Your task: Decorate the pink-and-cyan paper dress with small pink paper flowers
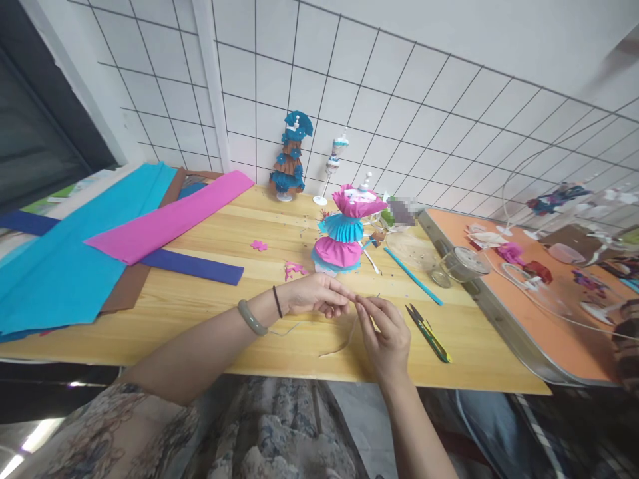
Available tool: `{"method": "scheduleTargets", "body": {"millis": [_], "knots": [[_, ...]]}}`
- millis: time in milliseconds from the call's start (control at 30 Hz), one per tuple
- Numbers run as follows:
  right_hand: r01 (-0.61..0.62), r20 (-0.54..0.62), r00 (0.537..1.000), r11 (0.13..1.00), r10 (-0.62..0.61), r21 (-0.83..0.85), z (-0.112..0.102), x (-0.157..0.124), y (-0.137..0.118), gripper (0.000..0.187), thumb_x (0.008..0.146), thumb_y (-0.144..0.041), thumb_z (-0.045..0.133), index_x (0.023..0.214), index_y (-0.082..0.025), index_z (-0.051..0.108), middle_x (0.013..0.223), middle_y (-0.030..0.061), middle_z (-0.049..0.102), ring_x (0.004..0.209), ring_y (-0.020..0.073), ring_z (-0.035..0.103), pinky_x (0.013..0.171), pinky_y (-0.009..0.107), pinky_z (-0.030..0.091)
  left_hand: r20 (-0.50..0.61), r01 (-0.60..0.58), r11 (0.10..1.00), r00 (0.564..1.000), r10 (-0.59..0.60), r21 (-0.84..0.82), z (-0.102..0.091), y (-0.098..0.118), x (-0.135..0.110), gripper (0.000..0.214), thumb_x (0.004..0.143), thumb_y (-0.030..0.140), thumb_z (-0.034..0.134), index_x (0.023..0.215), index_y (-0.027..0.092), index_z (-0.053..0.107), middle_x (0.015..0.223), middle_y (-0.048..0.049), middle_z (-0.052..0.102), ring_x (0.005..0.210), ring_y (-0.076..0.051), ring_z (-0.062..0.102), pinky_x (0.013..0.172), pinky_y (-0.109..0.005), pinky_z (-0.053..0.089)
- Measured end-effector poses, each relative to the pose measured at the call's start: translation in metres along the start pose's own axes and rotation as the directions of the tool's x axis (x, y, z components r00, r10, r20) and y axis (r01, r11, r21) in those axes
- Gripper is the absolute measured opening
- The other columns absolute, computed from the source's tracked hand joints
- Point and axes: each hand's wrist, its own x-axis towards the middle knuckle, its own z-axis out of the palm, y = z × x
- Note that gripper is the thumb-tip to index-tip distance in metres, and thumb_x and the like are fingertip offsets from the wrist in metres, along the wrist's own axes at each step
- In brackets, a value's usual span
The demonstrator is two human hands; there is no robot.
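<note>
Well left of the fingers lie crepe paper sheets [74, 266] on the table [200, 293]. The left hand [319, 295] and right hand [387, 336] meet, fingers pinched together on a thin pale strip [348, 340] that curls just below them. Snips [428, 330] lie just right of the fingers.

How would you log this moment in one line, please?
left hand: pinches thin strand | right hand: pinches it too | nearby: snips, paper doll

Bright even daylight, soft shadows; wide-angle bending at edges (grid lines curve), right side blurred, one pixelated patch
</note>
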Motion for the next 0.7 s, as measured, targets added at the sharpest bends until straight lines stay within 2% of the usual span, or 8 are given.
{"method": "scheduleTargets", "body": {"millis": [267, 433, 567, 700], "knots": [[-0.033, 0.075, 0.997, 0.998, 0.029, 0.051, 0.0024, 0.0034, -0.0028, 0.026, 0.082, -0.016, 0.053, 0.104, -0.022, 0.064, 0.086, 0.0070, 0.060, 0.077, 0.0164, 0.057, 0.066, 0.032, 0.046, 0.059, -0.025, 0.996, 0.998, 0.020, 0.081, -0.0008, -0.0017, 0.0007, 0.020, 0.071, 0.026, 0.066, 0.083, 0.010, 0.066, 0.071, -0.0029, 0.060, 0.059, -0.006, 0.053, 0.053, -0.018, 0.039], [-0.027, 0.091, 0.996, 0.996, 0.019, 0.083, 0.0045, 0.0044, -0.0031, 0.031, 0.082, -0.017, 0.052, 0.111, -0.024, 0.061, 0.089, 0.0073, 0.057, 0.077, 0.0161, 0.056, 0.065, 0.032, 0.046, 0.033, -0.052, 0.997, 0.998, 0.050, 0.065, -0.0002, 0.0004, 0.0004, 0.020, 0.070, 0.026, 0.067, 0.081, 0.009, 0.066, 0.068, -0.0023, 0.059, 0.059, -0.006, 0.053, 0.053, -0.018, 0.037], [-0.039, 0.090, 0.995, 0.996, 0.031, 0.084, 0.0044, 0.0024, 0.0005, 0.034, 0.083, -0.017, 0.051, 0.115, -0.025, 0.058, 0.092, 0.0079, 0.058, 0.079, 0.0164, 0.057, 0.067, 0.032, 0.047, -0.028, -0.078, 0.997, 0.997, 0.078, 0.009, -0.0026, 0.0016, 0.0004, 0.027, 0.068, 0.025, 0.069, 0.090, 0.009, 0.066, 0.066, -0.0032, 0.060, 0.059, -0.007, 0.054, 0.053, -0.019, 0.038], [-0.046, 0.050, 0.998, 0.993, 0.040, 0.106, 0.0037, 0.0009, 0.0032, 0.035, 0.082, -0.016, 0.052, 0.114, -0.025, 0.059, 0.089, 0.0074, 0.060, 0.079, 0.0170, 0.058, 0.068, 0.033, 0.047, -0.035, -0.092, 0.996, 0.995, 0.091, -0.009, -0.0063, 0.0019, 0.0005, 0.034, 0.068, 0.024, 0.069, 0.098, 0.010, 0.065, 0.066, -0.0043, 0.062, 0.060, -0.008, 0.056, 0.053, -0.020, 0.038]]}}
